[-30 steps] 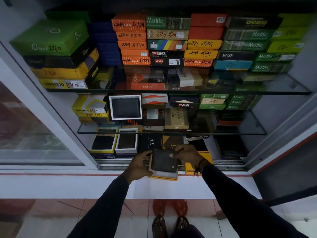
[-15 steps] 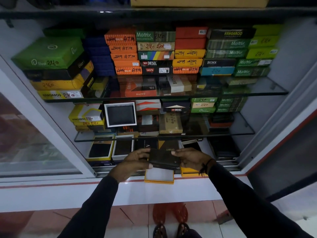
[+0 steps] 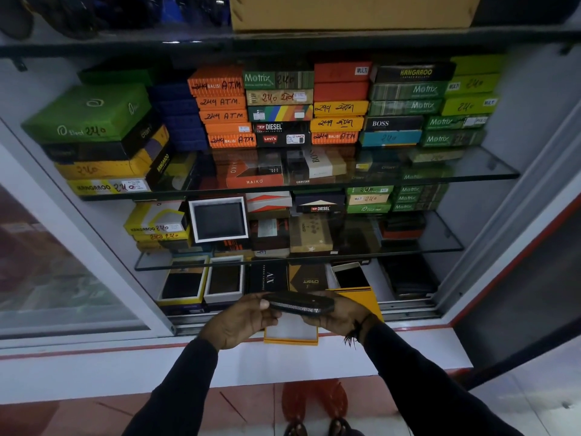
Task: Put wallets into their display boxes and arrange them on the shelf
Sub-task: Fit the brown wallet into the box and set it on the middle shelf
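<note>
Shelf: glass shelf across mid-frame, packed with stacked boxes.
Ledge: white ledge below the case, bare left and right of the hands.
Box: open orange box at lower centre, on the ledge's edge, beneath the wallet.
Wallet: black zip wallet held level above the box.
Hands: left hand and right hand, arms outstretched, each clamped on one wallet end.
</note>
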The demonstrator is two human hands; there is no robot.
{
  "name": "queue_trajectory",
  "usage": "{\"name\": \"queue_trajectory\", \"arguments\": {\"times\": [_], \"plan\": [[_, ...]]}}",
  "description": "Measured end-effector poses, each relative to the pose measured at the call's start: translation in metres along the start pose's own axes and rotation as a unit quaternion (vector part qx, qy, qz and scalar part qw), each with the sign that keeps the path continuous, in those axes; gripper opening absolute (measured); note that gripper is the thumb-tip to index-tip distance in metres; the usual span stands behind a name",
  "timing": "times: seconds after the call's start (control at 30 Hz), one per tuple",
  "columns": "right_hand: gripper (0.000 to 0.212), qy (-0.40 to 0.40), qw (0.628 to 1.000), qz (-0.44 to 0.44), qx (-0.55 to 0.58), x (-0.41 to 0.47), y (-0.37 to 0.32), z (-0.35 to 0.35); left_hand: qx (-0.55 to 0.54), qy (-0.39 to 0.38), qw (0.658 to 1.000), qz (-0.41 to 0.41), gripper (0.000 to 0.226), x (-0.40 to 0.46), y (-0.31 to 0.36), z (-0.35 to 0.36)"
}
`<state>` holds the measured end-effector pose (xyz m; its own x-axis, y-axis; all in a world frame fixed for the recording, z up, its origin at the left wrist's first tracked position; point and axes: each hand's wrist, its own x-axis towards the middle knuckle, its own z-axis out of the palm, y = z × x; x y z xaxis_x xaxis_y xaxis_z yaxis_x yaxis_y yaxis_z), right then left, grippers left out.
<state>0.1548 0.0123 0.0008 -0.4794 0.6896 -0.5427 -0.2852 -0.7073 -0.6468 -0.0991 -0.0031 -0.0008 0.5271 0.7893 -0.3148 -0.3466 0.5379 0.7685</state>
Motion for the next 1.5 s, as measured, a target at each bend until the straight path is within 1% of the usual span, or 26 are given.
{"name": "queue_trajectory", "arguments": {"times": [0.1,0.2,0.27,0.33,0.4,0.43,0.53,0.63,0.73,0.87,1.0,1.1,1.13,1.2,1.27,1.37,1.43,1.47,1.5], "plan": [[0.019,0.02,0.996,-0.013,-0.081,0.0,-0.002,-0.011,0.045,0.038,0.998,0.004,0.062,-0.003,0.0,-0.011],[0.015,0.068,0.989,-0.052,-0.119,-0.006,-0.006,-0.033,0.084,0.112,0.989,0.042,0.056,-0.011,-0.003,-0.028],[0.014,0.073,0.985,-0.073,-0.141,-0.013,-0.01,-0.037,0.117,0.156,0.979,0.056,0.054,-0.012,-0.009,-0.032],[0.015,0.077,0.982,-0.088,-0.152,-0.018,-0.014,-0.025,0.112,0.182,0.973,0.085,0.043,-0.006,-0.017,-0.029],[0.022,0.083,0.974,-0.114,-0.179,-0.022,-0.014,-0.003,0.113,0.215,0.963,0.113,0.029,0.003,-0.024,-0.02],[0.027,0.08,0.967,-0.128,-0.203,-0.023,-0.011,0.01,0.121,0.227,0.959,0.122,0.028,0.007,-0.026,-0.015],[0.029,0.088,0.95,-0.15,-0.258,-0.023,0.008,0.047,0.15,0.237,0.949,0.142,0.043,0.018,-0.032,-0.001],[0.026,0.126,0.945,-0.173,-0.246,-0.021,0.023,0.065,0.149,0.224,0.951,0.149,0.046,0.021,-0.037,0.002],[0.026,0.123,0.948,-0.168,-0.239,-0.024,0.022,0.063,0.14,0.22,0.954,0.151,0.043,0.015,-0.039,-0.006],[0.021,0.165,0.937,-0.161,-0.263,-0.031,0.001,0.045,0.072,0.219,0.965,0.126,0.052,0.008,-0.036,-0.017],[0.019,0.186,0.931,-0.173,-0.262,-0.037,-0.028,0.013,0.029,0.172,0.977,0.124,0.03,0.0,-0.027,-0.028],[0.02,0.173,0.938,-0.138,-0.268,-0.032,-0.039,0.001,0.021,0.144,0.985,0.094,0.029,0.0,-0.027,-0.027],[0.018,0.158,0.946,-0.128,-0.253,-0.03,-0.039,-0.001,0.007,0.134,0.987,0.085,0.028,0.002,-0.028,-0.024],[0.015,0.128,0.967,-0.117,-0.189,-0.024,-0.034,-0.001,-0.035,0.106,0.991,0.072,0.029,0.004,-0.031,-0.017],[0.018,0.106,0.977,-0.099,-0.154,-0.02,-0.029,-0.001,-0.063,0.055,0.995,0.055,0.038,0.005,-0.032,-0.007],[0.026,0.046,0.984,-0.075,-0.154,-0.017,-0.014,0.003,-0.044,-0.011,0.998,0.034,0.055,0.008,-0.035,0.007],[0.02,0.066,0.992,-0.05,-0.096,-0.011,-0.002,0.003,-0.023,-0.024,0.999,0.035,0.059,0.011,-0.036,0.012],[0.015,0.091,0.994,-0.041,-0.054,-0.01,0.004,0.004,-0.021,-0.018,0.999,0.039,0.058,0.012,-0.037,0.013],[0.016,0.11,0.993,-0.037,-0.019,-0.009,0.008,0.005,-0.024,-0.008,0.999,0.044,0.057,0.011,-0.038,0.011]]}}
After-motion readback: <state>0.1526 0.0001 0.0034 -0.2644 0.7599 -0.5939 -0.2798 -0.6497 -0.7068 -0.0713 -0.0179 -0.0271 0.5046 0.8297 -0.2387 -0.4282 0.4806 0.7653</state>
